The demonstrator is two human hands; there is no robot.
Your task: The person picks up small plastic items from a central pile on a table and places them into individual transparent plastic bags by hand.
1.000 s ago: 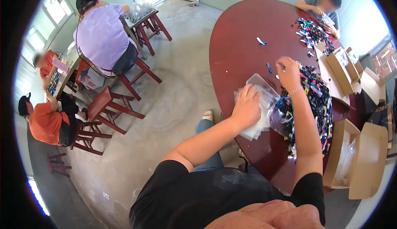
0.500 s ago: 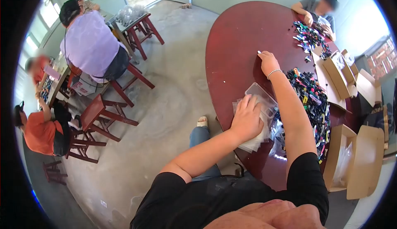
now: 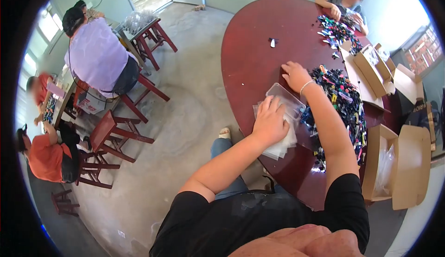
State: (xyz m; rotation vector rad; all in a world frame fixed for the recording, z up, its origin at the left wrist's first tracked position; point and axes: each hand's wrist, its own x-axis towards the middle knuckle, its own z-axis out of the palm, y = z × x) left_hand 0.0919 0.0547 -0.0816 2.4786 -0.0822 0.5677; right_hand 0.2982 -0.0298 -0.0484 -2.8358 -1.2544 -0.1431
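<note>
Left hand [image 3: 270,121] flat on stacked clear bags [image 3: 279,150], fingers slightly apart, clear tray [image 3: 291,100] just beside its fingertips; one white-and-black piece [image 3: 272,43] lies farther up the red table [image 3: 250,48]. Right hand [image 3: 296,77] palm down, fingers spread, table contact unclear, just left of the multicoloured pile [image 3: 345,118], then an open carton [image 3: 410,169].

A red table [image 3: 255,29] carries clear bags [image 3: 279,151] and piles of small pieces [image 3: 345,100].

Bright daylight — glare on right wall [image 3: 404,18] — fisheye-curved edges, black corners.
</note>
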